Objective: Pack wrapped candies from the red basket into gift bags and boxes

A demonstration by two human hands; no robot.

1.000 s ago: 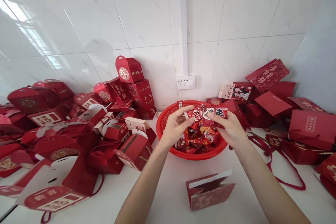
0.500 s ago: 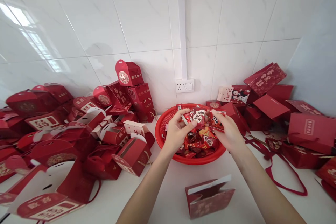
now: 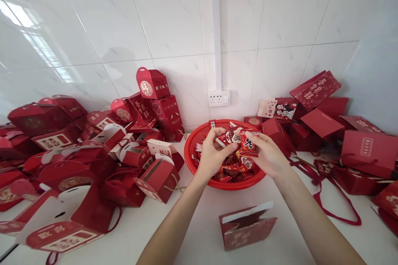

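Note:
Over a red plastic basket point(image 3: 190, 155) of wrapped candies point(image 3: 234, 170), both my hands are close together. My left hand point(image 3: 214, 153) is closed on several red and white candy packets point(image 3: 230, 136), its thumb pressing on them. In my right hand point(image 3: 270, 155) a red candy packet point(image 3: 248, 143) with dark lettering is pinched between thumb and fingers, next to the left hand's packets. Below the basket stands a small red paper gift bag point(image 3: 248, 232), its top open.
Many red gift boxes point(image 3: 155, 178) crowd the left side, some stacked against the tiled wall. More red bags and boxes point(image 3: 370, 153) are piled on the right, with a red ribbon point(image 3: 338, 213) on the white table. A power socket point(image 3: 219, 98) is on the wall.
My right hand has moved left with its candy packet, up against the packets in my left hand. The packet now faces me more fully. The view has shifted slightly.

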